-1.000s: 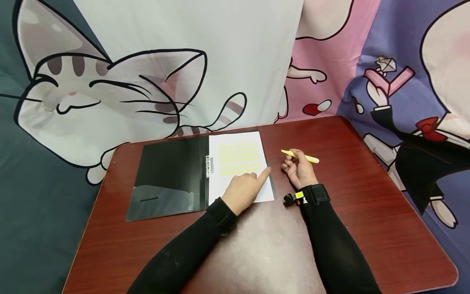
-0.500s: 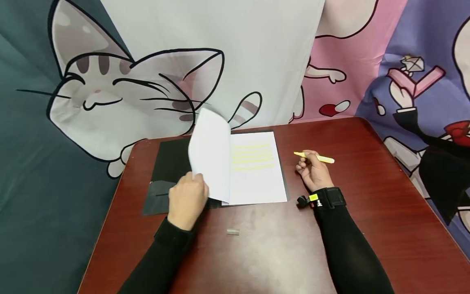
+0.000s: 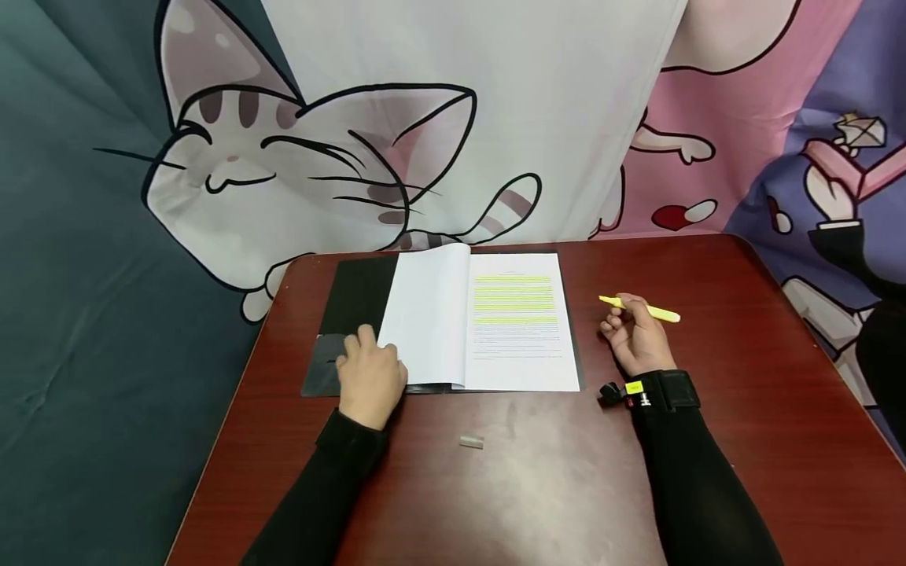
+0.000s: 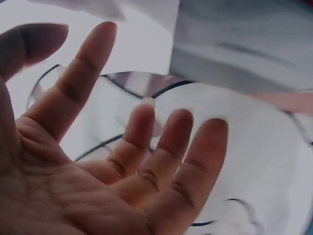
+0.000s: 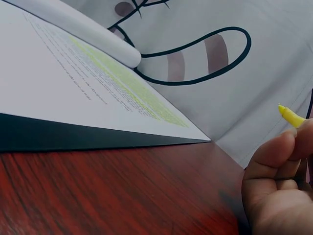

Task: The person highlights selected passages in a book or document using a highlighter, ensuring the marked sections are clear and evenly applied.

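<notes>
Head view: one black folder [image 3: 354, 303] lies open on the dark red tabletop [image 3: 743, 409], toward its far edge, slightly left of the middle. Inside it is a white paper stack [image 3: 520, 346]. The exposed page carries printed text; its upper lines are marked in yellow, the lower lines unmarked. One turned sheet [image 3: 425, 322] lies over to the left, blank side up, curled at the spine.

Left hand [image 3: 368, 377]: resting on the folder's near left part, at the lower left corner of the turned sheet. Fingers straight and relaxed; the left wrist view shows the palm open with the fingers [image 4: 171, 147] spread, clamped on nothing.

Right hand [image 3: 637, 338]: resting on the tabletop just right of the folder, apart from the paper. Fingers curled round one yellow highlighter [image 3: 640, 309], tip pointing left toward the page. The right wrist view shows the yellow tip [image 5: 291, 116] above the curled fingers.

One small grey object [image 3: 471, 442] lies on the tabletop near the front of the folder, between the two forearms; too small to identify.

Count: one folder, one highlighter, one grey object, two hands.
</notes>
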A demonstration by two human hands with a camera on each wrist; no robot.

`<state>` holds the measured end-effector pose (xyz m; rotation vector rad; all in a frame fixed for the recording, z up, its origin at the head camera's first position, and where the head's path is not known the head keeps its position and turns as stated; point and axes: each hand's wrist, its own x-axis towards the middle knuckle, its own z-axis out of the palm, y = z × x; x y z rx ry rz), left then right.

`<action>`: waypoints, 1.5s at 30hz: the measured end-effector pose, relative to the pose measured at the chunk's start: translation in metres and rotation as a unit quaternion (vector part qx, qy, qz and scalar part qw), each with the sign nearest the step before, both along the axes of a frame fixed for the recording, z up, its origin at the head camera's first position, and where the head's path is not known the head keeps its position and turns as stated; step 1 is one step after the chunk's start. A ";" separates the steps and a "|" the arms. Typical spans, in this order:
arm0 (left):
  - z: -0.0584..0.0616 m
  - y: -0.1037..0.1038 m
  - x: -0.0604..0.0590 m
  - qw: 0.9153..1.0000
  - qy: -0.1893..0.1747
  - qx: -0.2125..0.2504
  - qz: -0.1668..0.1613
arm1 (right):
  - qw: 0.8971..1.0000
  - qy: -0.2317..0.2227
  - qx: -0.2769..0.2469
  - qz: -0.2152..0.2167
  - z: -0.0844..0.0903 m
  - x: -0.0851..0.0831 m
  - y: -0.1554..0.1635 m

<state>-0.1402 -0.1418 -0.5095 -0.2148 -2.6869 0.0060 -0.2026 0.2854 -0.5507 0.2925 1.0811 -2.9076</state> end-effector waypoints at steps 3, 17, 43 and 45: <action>0.013 0.032 -0.005 0.998 -0.029 -0.035 -0.048 | 1.000 -0.005 0.001 -0.007 -0.002 0.002 0.001; -0.005 0.073 -0.033 0.955 -0.225 -0.087 -0.171 | 1.000 -0.002 0.015 -0.001 0.000 0.003 -0.006; -0.062 0.080 -0.041 0.965 -0.170 -0.025 -0.198 | 0.908 -0.010 0.410 0.086 0.041 -0.016 -0.107; -0.068 0.078 -0.045 0.963 -0.173 -0.034 -0.205 | 0.880 -0.010 0.462 0.107 0.038 -0.024 -0.125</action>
